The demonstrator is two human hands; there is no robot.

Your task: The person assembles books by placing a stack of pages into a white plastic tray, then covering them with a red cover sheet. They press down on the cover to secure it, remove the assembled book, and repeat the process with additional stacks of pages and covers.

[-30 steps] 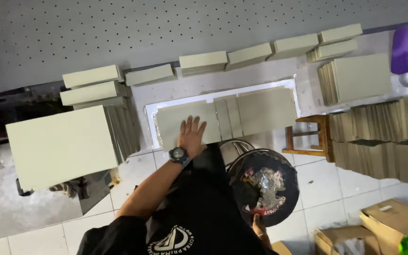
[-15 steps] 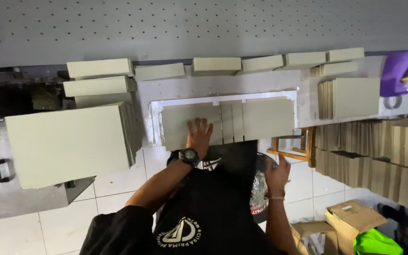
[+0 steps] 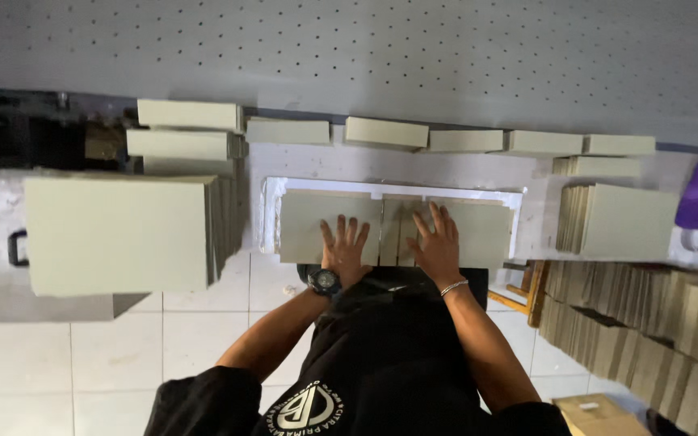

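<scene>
many grey boards (image 3: 115,234) on pale worktable (image 3: 317,161)

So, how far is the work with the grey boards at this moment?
Done, it seems: finished pieces stand in a row along the wall, and a tall stack sits at the left. In hand: the left hand and right hand press flat on the board assembly in the white frame. Left: many boards wait in the right pile and under the table.
</scene>
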